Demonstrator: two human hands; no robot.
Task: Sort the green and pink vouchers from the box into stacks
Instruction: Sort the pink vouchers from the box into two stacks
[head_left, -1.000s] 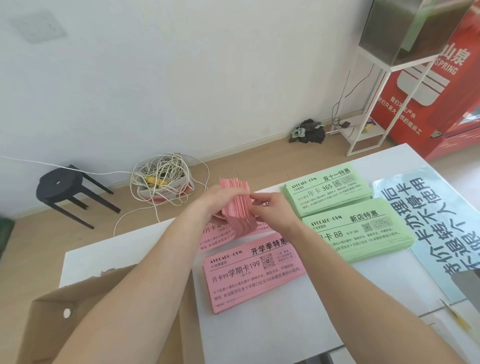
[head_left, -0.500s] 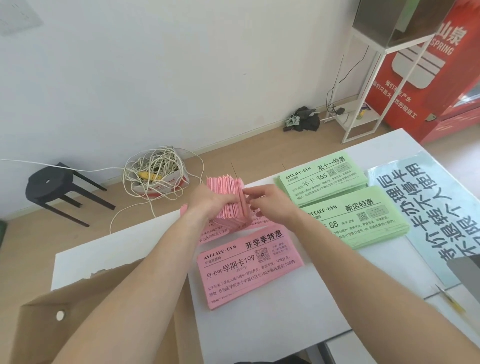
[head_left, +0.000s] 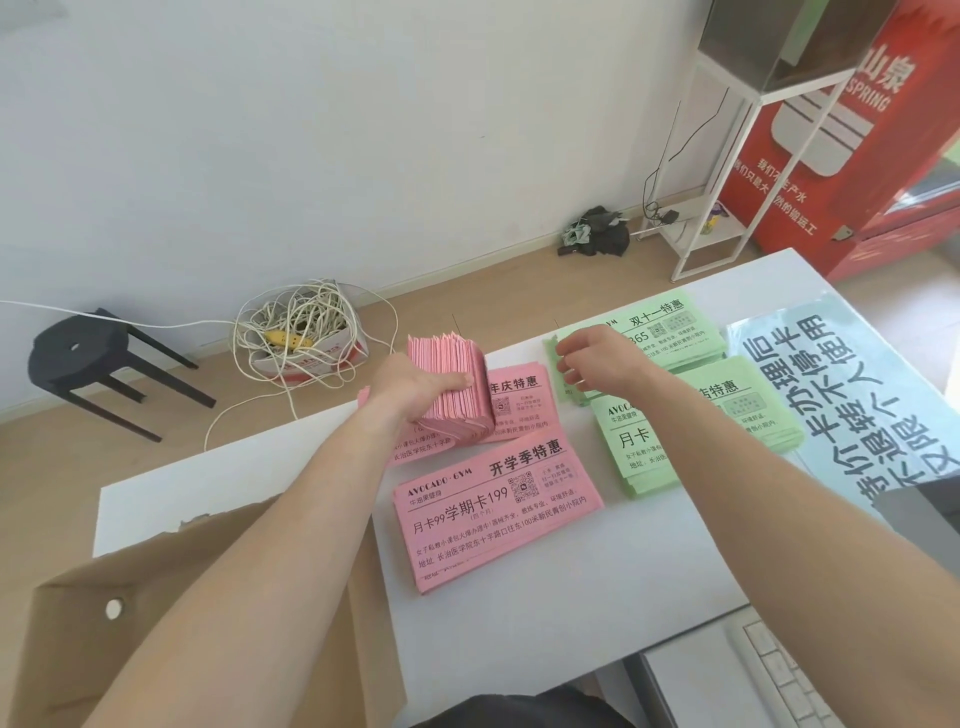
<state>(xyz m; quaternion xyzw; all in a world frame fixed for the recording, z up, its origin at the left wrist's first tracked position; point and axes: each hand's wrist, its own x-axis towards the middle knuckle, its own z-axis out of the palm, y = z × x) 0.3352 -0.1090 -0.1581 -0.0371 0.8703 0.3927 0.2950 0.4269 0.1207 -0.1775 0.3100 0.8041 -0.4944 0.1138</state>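
A sparse office: white desk, keyboard, red drinks machine.

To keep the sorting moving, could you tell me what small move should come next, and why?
Probably bring the right hand over to the pink bundle for the next slip: the left hand holds it on edge above a pink stack, while the right sits curled over the far green stack.

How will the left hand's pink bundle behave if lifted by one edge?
Probably fans apart: the pink bundle is many thin slips, top edges uneven, no band visible. Likely hefty for paper, given its thickness; the left hand grips round it.
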